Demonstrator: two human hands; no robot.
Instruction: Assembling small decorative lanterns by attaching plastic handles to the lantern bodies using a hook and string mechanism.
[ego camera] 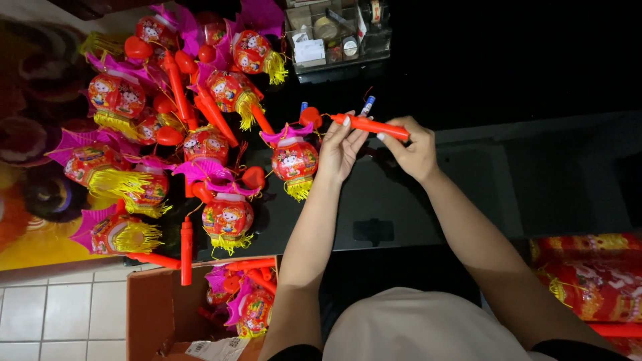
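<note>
Here we hold an orange plastic stick (370, 125) level above the dark table (468, 194), one end in each hand. Our left hand (339, 148) pinches the stick's near end with fingertips closed on it, and our right hand (416, 148) wraps its fingers around the other end. Just beside our left hand hangs a small red lantern (293, 160) with a pink crown and yellow fringe (whether it is tied to the stick we cannot tell). A heap of like lanterns (167, 127) covers the table's left part, more sit in a cardboard box (157, 311) below, and a clear organiser tray (334, 40) stands beyond.
</note>
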